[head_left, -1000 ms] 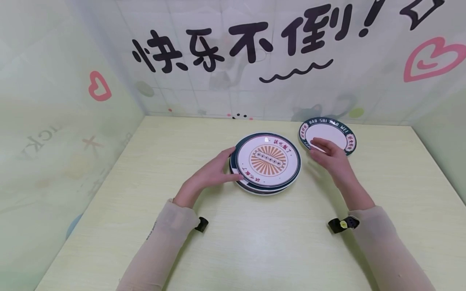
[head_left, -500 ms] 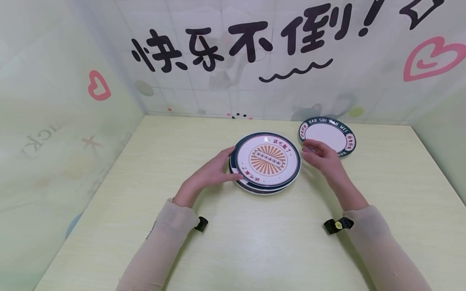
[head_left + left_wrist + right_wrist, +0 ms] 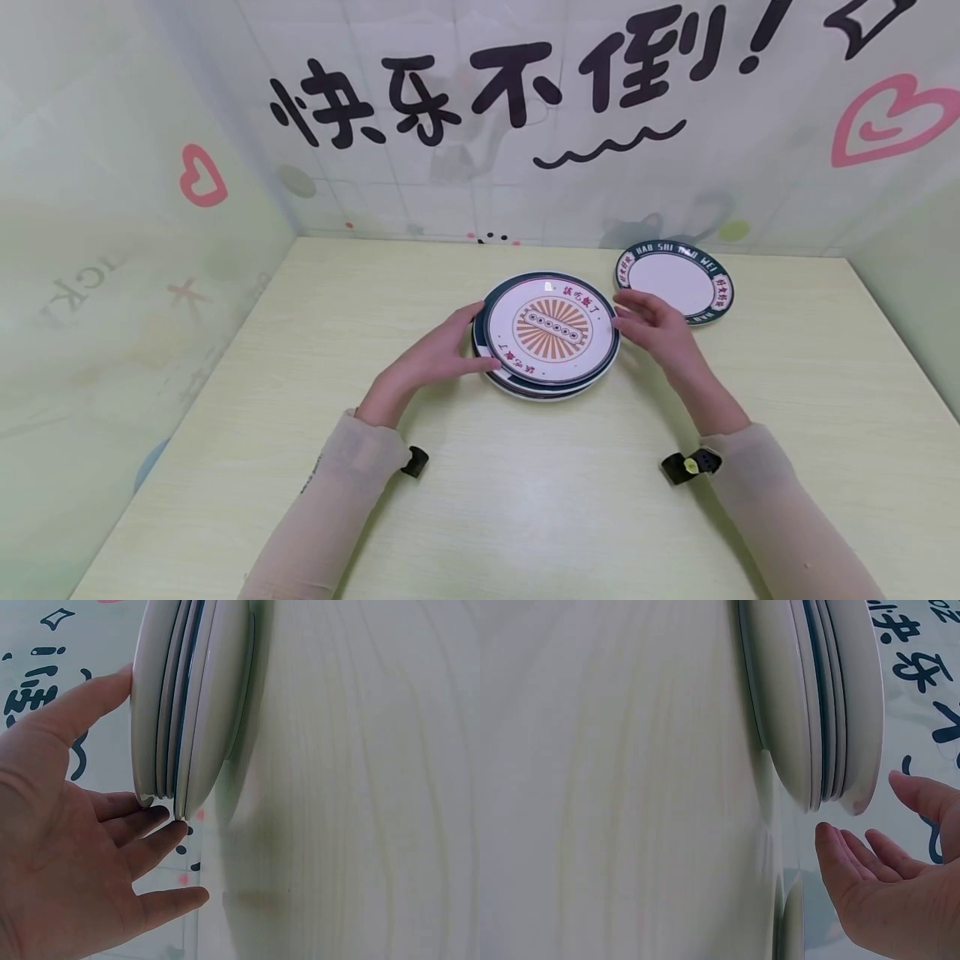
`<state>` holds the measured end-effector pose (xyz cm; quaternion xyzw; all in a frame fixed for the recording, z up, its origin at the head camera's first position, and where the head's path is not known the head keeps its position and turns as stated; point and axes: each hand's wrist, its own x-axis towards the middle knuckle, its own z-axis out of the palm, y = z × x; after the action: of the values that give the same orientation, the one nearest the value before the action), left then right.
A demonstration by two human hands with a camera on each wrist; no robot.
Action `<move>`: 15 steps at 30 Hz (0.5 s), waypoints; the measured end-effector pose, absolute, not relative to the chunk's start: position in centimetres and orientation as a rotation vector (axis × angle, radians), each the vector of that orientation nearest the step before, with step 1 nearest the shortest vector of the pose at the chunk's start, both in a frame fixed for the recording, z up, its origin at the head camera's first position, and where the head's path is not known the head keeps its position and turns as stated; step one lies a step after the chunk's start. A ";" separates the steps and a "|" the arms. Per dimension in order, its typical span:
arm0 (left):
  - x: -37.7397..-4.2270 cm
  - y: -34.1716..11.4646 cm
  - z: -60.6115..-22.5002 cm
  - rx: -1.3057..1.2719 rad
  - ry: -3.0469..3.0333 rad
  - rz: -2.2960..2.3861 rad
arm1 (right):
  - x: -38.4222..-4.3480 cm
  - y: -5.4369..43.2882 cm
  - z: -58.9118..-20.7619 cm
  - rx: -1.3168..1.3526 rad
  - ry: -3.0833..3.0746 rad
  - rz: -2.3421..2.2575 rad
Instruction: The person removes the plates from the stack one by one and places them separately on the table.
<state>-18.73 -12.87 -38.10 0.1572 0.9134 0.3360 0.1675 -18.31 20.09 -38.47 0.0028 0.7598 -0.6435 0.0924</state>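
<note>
A stack of several round plates (image 3: 553, 329) lies on the table, the top one white with an orange sunburst and a dark green rim. At its left edge is my left hand (image 3: 442, 350), thumb and fingertips touching the rims while the fingers stay fairly straight. The left wrist view shows the stacked rims (image 3: 180, 697) edge-on beside that hand (image 3: 82, 802). My right hand (image 3: 660, 329) hovers by the right edge with loosely bent fingers. In the right wrist view a small gap separates its fingertips (image 3: 825, 834) from the stack (image 3: 810, 697).
A single green-rimmed plate (image 3: 671, 279) lies behind the right hand, near the back wall. The pale wooden table (image 3: 525, 500) is bordered by printed walls (image 3: 480, 192) at the back and sides.
My right hand has moved left, away from the single plate to the right edge of the stack. The left hand and the plates have stayed in place.
</note>
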 end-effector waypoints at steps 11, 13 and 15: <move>-18.7 -12.9 -38.2 0.452 2.600 0.960 | -18.4 19.6 -38.7 0.010 2.276 -1.878; -18.7 -12.9 -38.2 0.453 2.601 0.960 | -18.5 19.5 -38.8 0.017 2.289 -1.858; -18.7 -12.9 -38.2 0.451 2.600 0.959 | -18.5 19.4 -38.8 0.014 2.297 -1.847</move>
<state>-18.71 -12.86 -38.17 0.1585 0.9131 0.3370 0.1662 -18.54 19.42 -38.85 0.0046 0.7757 -0.6237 0.0967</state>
